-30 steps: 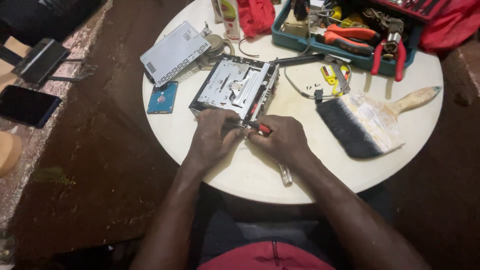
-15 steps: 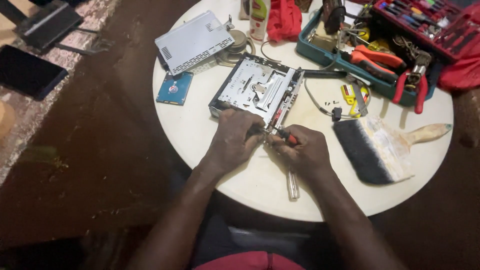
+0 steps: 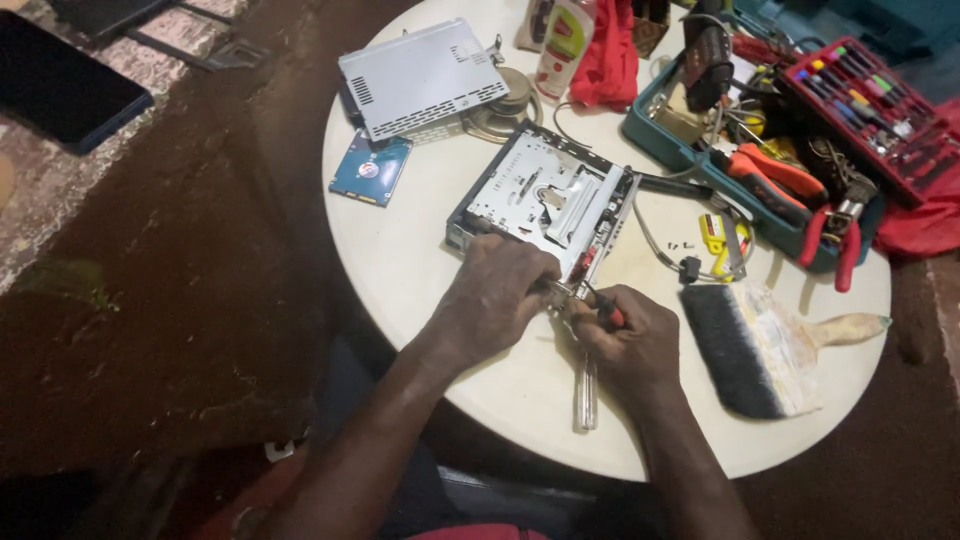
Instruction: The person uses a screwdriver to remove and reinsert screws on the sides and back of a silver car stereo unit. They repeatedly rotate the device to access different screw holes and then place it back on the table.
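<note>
Both hands on drive chassis (image 3: 545,195) near edge: left hand (image 3: 497,300) clamps corner, right hand (image 3: 630,335) grips small screwdriver (image 3: 603,305). I'd say unscrewing step; next needs steady tip.

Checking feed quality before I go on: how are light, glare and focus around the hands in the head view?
Head view: even light on the round white table, no harsh glare; left hand and right hand fairly sharp at the metal drive chassis; the floor at left is dim; the screwdriver tip is hidden between the hands.
</note>
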